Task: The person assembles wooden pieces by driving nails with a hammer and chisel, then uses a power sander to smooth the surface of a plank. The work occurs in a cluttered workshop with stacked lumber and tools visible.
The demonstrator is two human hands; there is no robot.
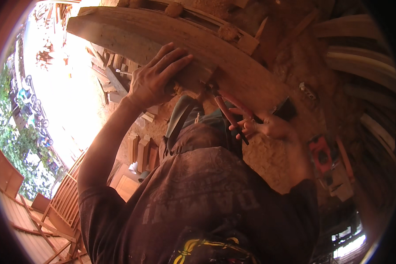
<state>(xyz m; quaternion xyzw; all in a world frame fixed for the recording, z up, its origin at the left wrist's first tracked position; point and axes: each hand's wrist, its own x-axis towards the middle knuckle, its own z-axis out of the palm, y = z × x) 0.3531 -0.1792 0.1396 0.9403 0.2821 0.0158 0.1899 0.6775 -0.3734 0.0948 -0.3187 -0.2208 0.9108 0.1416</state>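
A thick wooden plank [251,70] lies across the top of the view, with a small wooden block [200,75] at its near edge. My left hand [154,78] is wrapped over the block's left part, its thumb side partly hidden. In my right hand [270,126] are pliers [227,111] with reddish, dark-tipped handles. The handles stand apart, with my fingers around them. Their jaws meet the block's near right end; what they grip, if anything, is too small to make out.
Wood offcuts [114,81] are piled on the left, and short blocks [143,152] stand beside my left side. A red tool [322,154] lies on the right. Curved timber pieces [361,59] are stacked at the far right. Wooden slatted frames [66,193] stand at the lower left.
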